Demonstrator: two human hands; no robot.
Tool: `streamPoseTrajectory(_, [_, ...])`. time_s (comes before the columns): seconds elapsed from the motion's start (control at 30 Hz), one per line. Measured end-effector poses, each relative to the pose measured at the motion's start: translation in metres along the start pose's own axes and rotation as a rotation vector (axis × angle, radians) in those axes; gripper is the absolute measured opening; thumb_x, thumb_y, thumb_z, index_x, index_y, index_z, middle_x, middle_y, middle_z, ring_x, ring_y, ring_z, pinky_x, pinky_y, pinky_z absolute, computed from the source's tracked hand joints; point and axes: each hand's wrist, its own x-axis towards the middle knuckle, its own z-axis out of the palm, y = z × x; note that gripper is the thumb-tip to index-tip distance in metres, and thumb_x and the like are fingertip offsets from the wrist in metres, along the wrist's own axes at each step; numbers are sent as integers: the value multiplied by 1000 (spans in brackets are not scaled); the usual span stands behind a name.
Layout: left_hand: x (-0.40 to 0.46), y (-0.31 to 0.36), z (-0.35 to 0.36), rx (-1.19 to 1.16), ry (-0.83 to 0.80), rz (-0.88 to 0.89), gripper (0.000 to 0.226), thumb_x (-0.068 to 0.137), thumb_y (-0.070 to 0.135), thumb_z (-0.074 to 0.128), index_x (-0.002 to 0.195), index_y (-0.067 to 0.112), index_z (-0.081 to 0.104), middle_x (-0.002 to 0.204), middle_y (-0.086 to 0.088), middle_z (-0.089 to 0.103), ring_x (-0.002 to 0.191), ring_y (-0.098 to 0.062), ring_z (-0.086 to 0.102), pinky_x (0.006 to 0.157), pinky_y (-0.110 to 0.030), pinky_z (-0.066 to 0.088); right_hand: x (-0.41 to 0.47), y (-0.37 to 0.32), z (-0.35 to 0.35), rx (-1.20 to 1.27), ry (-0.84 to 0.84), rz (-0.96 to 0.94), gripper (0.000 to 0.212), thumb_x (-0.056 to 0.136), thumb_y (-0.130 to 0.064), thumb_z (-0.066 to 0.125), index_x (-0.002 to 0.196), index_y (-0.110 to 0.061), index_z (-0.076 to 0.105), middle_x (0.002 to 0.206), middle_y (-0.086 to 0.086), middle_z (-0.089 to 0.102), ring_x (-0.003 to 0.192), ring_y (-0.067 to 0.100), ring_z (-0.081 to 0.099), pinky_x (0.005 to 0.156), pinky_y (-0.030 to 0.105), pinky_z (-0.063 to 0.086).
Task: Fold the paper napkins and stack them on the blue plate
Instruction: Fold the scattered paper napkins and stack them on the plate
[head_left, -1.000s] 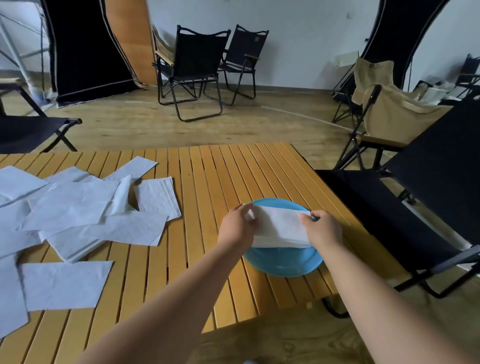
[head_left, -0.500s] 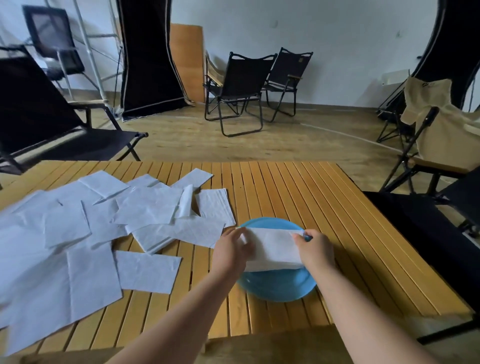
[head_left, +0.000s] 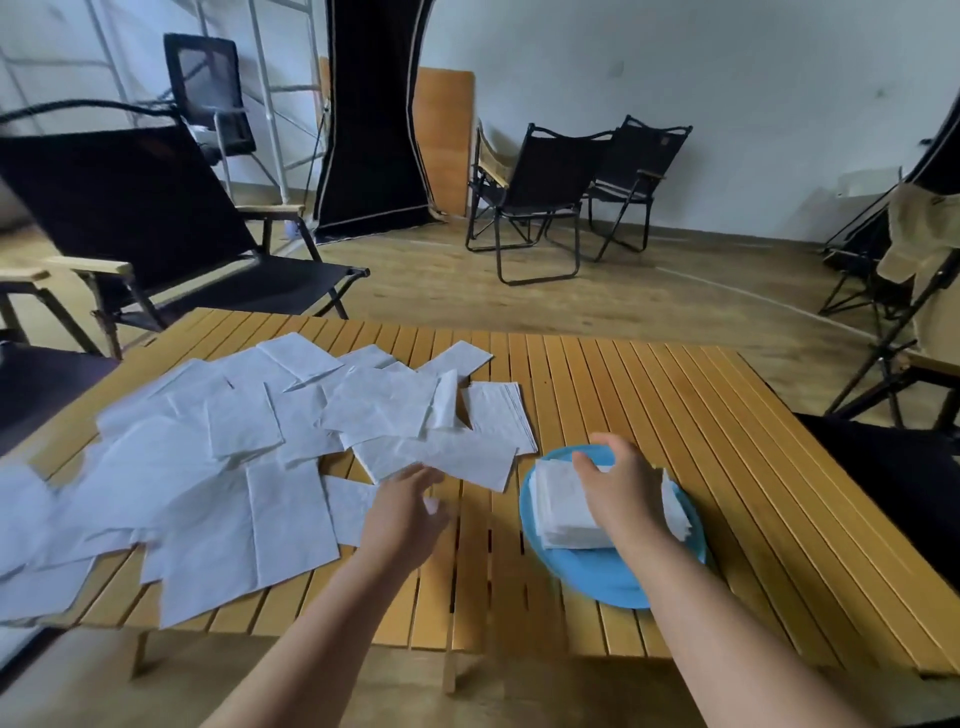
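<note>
White folded napkins (head_left: 569, 506) are stacked on the blue plate (head_left: 613, 577), which sits on the wooden table (head_left: 675, 415) near its front edge, a bit right of the middle. The stack looks several layers thick, but the layers can't be counted exactly. So part of the job is done.

A lot is left. Loose unfolded napkins (head_left: 218, 467) are spread over the left half of the table, many lying on top of each other. Approx. fifteen or more can be seen; an exact no. can't be given because of the overlap. One small pile (head_left: 501, 410) with lined edges lies just behind the plate.

Counted: one plate, one stack on it, one table, two hands.

The right hand (head_left: 615, 483) is held over the stack with fingers spread and loosely bent; nothing is gripped by it. Whether it touches the top napkin can't be told. The left hand (head_left: 408, 512) is reached toward the nearest loose napkin (head_left: 441, 454), fingers relaxed and apart, nothing held yet.

Next napkin is prob. about to be picked up. Most of the work is judged to be ahead.
</note>
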Motion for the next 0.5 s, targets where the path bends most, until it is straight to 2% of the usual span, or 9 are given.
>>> streamPoseTrajectory(0.07, [-7, -17, -6, 78, -49, -42, 50, 86, 27, 72, 134, 28, 60, 149, 6, 48, 127, -21, 54, 93, -30, 51, -9, -16, 9, 42, -57, 0, 32, 97, -37, 61, 127, -26, 60, 133, 2, 62, 122, 27, 54, 107, 45, 43])
streamPoseTrajectory(0.17, [-9, -29, -5, 163, -121, -17, 34, 91, 30, 64, 125, 30, 61, 143, 2, 51, 122, -20, 57, 94, -33, 55, -27, -31, 21, 120, -93, -9, 33, 97, -34, 63, 127, -22, 62, 133, 1, 62, 122, 25, 54, 88, 28, 43])
streamPoseTrajectory(0.27, [-11, -28, -7, 215, -124, -4, 25, 94, 30, 62, 119, 32, 62, 134, 3, 52, 115, -16, 56, 92, -28, 53, -44, -37, 33, 165, -99, -26, 33, 97, -30, 63, 129, -21, 62, 133, -1, 62, 117, 16, 55, 84, 23, 40])
streamPoseTrajectory(0.33, [-10, -29, -3, 225, -132, -6, 35, 91, 23, 66, 125, 30, 62, 139, 5, 47, 118, -17, 56, 94, -28, 53, -53, -34, 41, 170, -102, -36, 34, 97, -30, 64, 130, -23, 61, 134, -3, 61, 115, 12, 53, 83, 21, 42])
streamPoseTrajectory(0.43, [-5, -27, -2, 233, -154, -55, 48, 91, 8, 61, 135, 24, 59, 143, 1, 51, 122, -22, 57, 99, -32, 52, -60, -30, 52, 150, -121, -57, 34, 97, -30, 64, 130, -26, 60, 137, -4, 60, 123, 13, 54, 91, 24, 46])
streamPoseTrajectory(0.5, [-3, -24, 0, 275, -148, -104, 43, 93, 9, 61, 133, 24, 60, 133, -3, 60, 115, -23, 62, 97, -35, 54, -61, -30, 57, 103, -154, -82, 35, 98, -28, 62, 133, -27, 58, 136, -5, 60, 119, 10, 54, 83, 15, 44])
